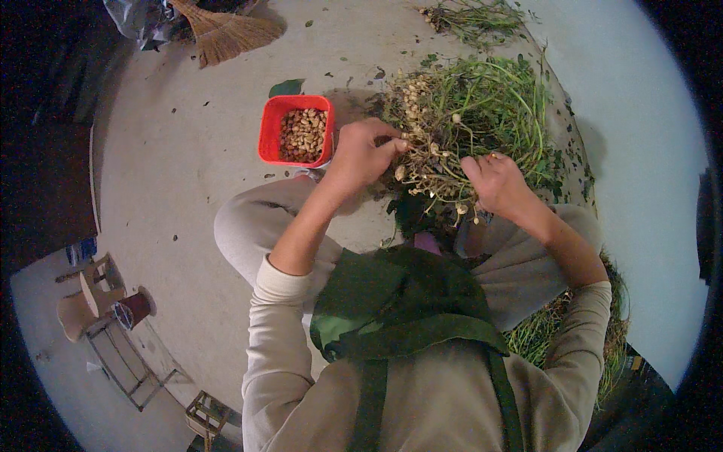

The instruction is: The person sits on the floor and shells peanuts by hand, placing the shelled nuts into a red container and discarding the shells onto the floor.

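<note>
My right hand [500,183] grips the stems of a peanut plant [443,172], whose roots and pale pods spread leftward over my lap. At the root end, the thumb and forefinger of my left hand [366,151] pinch a peanut pod [405,136]. Just beyond both hands lies a heap of green peanut plants [491,96], with clustered pods [415,93] on its left side. To the left of my left hand stands a red square plastic bucket [270,133], partly filled with loose peanuts [305,133].
Another bunch of peanut plants [480,22] lies farther off, and more plants [536,333] lie beside my right hip. A straw broom [231,34] rests at the upper left. Wooden chairs [87,305] and a dark red bucket [133,311] stand far left. A white wall [638,141] borders the right.
</note>
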A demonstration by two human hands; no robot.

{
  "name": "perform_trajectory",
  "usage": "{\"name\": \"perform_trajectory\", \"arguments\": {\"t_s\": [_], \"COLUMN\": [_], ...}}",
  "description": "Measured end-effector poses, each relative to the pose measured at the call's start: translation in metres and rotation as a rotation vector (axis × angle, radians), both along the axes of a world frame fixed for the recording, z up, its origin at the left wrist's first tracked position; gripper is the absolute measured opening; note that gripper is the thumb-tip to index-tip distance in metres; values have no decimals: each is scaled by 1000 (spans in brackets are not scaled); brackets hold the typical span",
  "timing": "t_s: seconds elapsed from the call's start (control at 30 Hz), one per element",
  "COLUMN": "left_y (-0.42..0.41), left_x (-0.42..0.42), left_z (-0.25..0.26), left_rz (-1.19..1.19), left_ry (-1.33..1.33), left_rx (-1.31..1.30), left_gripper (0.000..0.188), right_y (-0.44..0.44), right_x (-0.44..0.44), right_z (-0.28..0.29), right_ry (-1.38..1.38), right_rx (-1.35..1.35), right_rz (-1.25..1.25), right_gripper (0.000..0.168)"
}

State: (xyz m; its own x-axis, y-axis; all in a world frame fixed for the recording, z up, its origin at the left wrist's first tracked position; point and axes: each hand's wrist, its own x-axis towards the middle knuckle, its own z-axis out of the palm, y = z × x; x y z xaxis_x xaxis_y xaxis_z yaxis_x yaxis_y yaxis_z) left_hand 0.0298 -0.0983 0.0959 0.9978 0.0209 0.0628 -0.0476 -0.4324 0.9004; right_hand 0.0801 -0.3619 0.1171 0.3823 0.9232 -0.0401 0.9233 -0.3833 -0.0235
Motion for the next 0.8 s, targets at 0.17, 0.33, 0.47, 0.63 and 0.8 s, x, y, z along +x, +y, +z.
{"name": "perform_trajectory", "arguments": {"t_s": [0.17,0.33,0.47,0.63,0.8], "left_y": [-2,-18,39,32,-2], "left_x": [1,0,22,19,10], "left_z": [-15,-17,-30,-10,25], "left_rz": [231,352,483,116,-68], "left_ry": [208,-40,194,453,377], "left_rx": [-474,24,-771,-776,-156], "left_gripper": [18,13,16,28,31], "right_y": [0,-2,2,1,2], "right_x": [0,-2,5,6,9], "right_z": [2,-7,9,3,0], "right_ry": [32,-20,44,52,54], "right_rx": [80,84,-19,-2,-19], "right_rz": [-32,-68,-59,-37,-6], "right_gripper": [64,62,64,66,66]}}
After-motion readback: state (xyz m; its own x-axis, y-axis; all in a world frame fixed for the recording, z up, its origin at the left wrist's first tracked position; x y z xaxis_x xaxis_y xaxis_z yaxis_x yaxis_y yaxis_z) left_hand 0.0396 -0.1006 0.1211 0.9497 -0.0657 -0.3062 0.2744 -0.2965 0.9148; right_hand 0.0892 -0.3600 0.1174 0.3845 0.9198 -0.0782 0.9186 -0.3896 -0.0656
